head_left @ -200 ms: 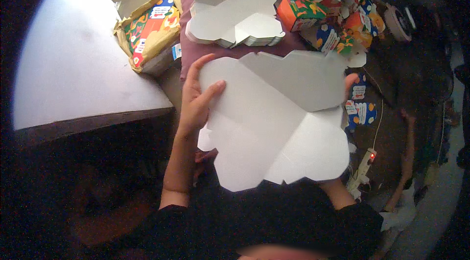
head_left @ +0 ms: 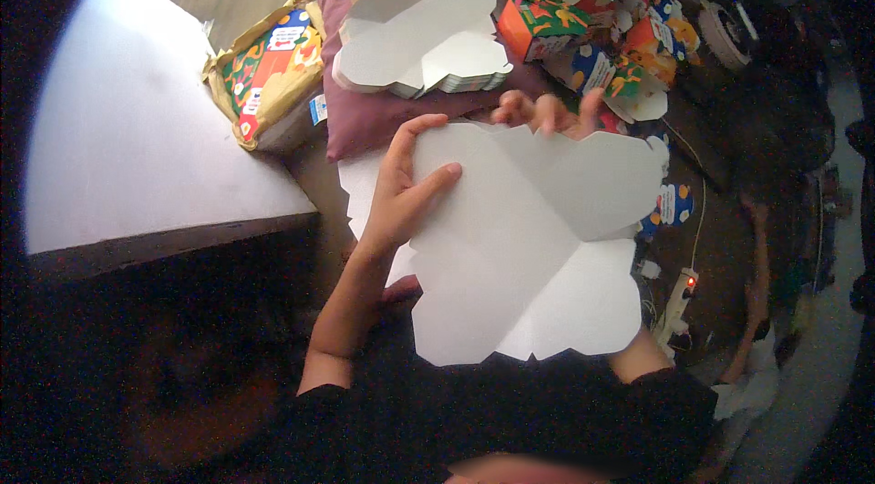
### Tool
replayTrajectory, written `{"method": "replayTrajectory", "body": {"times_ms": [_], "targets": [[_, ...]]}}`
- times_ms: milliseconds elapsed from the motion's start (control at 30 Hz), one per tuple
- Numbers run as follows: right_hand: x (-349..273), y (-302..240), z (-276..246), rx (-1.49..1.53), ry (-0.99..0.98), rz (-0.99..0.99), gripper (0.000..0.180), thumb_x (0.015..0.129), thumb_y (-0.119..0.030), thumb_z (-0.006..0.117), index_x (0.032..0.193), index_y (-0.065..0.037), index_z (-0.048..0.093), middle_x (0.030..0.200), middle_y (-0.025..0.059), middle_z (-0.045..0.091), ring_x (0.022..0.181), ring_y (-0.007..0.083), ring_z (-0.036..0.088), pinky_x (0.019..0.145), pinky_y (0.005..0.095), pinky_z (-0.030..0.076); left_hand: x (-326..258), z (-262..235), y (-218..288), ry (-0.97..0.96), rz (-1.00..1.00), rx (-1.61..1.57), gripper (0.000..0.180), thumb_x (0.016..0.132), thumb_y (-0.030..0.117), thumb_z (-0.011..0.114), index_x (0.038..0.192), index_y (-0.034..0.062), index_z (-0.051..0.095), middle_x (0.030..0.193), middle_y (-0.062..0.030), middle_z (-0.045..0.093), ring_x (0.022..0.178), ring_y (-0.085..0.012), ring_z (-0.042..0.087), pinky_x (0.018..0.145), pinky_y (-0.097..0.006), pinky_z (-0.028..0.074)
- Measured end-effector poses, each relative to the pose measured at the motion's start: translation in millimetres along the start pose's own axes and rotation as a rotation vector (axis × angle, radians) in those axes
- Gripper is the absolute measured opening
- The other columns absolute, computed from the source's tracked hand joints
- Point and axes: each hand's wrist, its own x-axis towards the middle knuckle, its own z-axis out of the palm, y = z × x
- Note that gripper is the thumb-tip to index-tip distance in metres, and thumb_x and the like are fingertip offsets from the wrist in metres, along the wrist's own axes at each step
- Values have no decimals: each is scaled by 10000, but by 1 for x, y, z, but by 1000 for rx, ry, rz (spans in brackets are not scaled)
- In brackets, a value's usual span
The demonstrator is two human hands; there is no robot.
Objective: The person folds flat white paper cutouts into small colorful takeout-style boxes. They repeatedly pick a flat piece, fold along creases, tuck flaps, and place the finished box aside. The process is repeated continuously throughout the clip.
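I hold a large flat white cardboard box blank (head_left: 529,238), creased and scalloped at its edges, in front of my chest. My left hand (head_left: 401,188) grips its left edge, thumb on the white face. My right hand (head_left: 547,110) curls over the far top edge, only the fingertips showing; the blank hides the rest of it. Just beyond lies a stack of the same white blanks (head_left: 419,37) on a maroon cushion (head_left: 365,119).
A pile of folded colourful cartons (head_left: 592,19) lies at the upper right. An opened yellow patterned package (head_left: 269,74) rests beside a white table (head_left: 128,138) on the left. A white power strip with a red light (head_left: 679,297) and its cable lie on the dark floor.
The blank has turned and shifted. My right hand has moved from the blank's right edge to its far top edge. My left hand keeps its grip on the left side.
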Motion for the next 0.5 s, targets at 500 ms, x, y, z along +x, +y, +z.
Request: {"method": "replayTrajectory", "body": {"times_ms": [500], "targets": [[-12, 3, -23, -324, 100, -79, 534, 982, -442, 143, 672, -132, 447, 953, 75, 490, 1101, 233, 444, 1001, 402, 320, -9, -9, 13, -173, -547, -301, 363, 666, 167, 603, 975, -23, 590, 861, -106, 602, 786, -190, 585, 705, -302, 464]]}}
